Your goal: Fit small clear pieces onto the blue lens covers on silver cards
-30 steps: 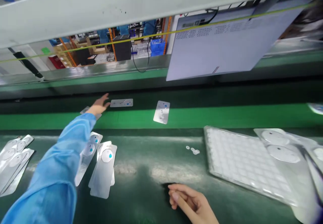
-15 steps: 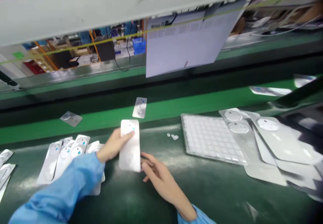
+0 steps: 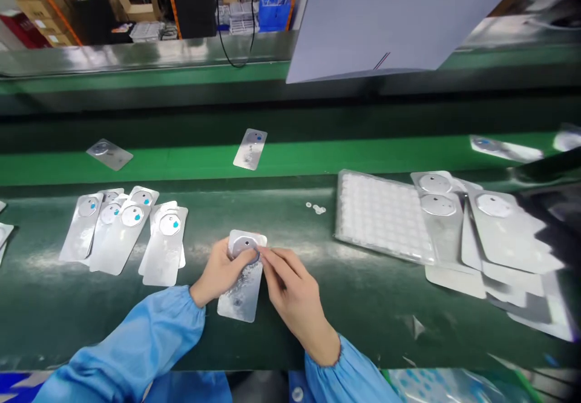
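Observation:
My left hand (image 3: 224, 273) grips a flat silver plate (image 3: 242, 300) with rounded corners, thumb on its face and fingers behind its left edge. Near the top of this plate is a round panel with a small dark hole. My right hand (image 3: 290, 285) pinches thumb and fingertips together at the right rim of that panel; what sits between them is too small to make out. The plate is tilted a little, above the green work surface. Left of my hands lie several similar plates (image 3: 166, 252), overlapping, each with a blue dot on its round panel.
Small white rings (image 3: 319, 209) lie right of centre, beside a clear tray (image 3: 385, 218) of white pieces. Larger overlapping plates (image 3: 512, 239) lie at the right. Single plates (image 3: 250, 149) rest on the green belt (image 3: 190, 164) behind. A white sheet (image 3: 372, 28) hangs above.
The view has tipped downward. My right hand has risen from the plate's lower right edge to its round panel, fingers now pinched. The left hand still holds the plate, now nearer me.

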Demonstrator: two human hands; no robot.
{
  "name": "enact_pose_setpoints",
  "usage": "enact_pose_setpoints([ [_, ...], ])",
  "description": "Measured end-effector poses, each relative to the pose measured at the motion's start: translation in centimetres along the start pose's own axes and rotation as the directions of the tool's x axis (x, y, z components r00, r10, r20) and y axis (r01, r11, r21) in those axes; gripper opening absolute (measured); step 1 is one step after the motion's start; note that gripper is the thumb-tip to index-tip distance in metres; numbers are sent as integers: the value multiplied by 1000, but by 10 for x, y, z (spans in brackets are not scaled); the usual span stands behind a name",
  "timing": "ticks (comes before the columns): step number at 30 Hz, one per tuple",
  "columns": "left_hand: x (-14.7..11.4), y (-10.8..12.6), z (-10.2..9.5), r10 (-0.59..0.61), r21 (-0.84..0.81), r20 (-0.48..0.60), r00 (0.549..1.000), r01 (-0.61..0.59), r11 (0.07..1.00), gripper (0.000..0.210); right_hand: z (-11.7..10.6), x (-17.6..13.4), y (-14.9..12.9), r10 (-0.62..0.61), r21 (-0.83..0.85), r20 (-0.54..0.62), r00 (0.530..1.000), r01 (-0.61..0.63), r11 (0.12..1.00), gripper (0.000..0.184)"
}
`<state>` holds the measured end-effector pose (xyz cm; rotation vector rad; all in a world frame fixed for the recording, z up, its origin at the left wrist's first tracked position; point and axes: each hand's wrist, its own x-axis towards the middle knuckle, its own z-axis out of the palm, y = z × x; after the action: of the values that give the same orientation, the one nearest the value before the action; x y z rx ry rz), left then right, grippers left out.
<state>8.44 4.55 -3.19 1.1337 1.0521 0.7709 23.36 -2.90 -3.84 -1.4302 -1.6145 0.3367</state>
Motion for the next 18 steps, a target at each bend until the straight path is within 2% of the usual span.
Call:
enact_pose_setpoints([
  [2, -1, -2, -1, 30, 25, 31, 999, -31, 999, 29, 3, 5, 3, -69, -83, 10, 998, 69, 994, 28],
  [8, -4, -12, -7, -6, -159, 101, 995, 22, 987, 39, 4, 8, 6, -125, -265, 25, 992, 127, 956, 19],
  [15, -6, -11, -6, 7, -136, 130, 992, 11, 991, 41, 1, 13, -1, -130, -274, 42, 991, 136, 952, 11],
  [18, -4, -12, -5, -7, -163, 93, 996, 22, 986, 41, 5, 11, 2, -165, -262, 41, 985, 170, 950, 11],
])
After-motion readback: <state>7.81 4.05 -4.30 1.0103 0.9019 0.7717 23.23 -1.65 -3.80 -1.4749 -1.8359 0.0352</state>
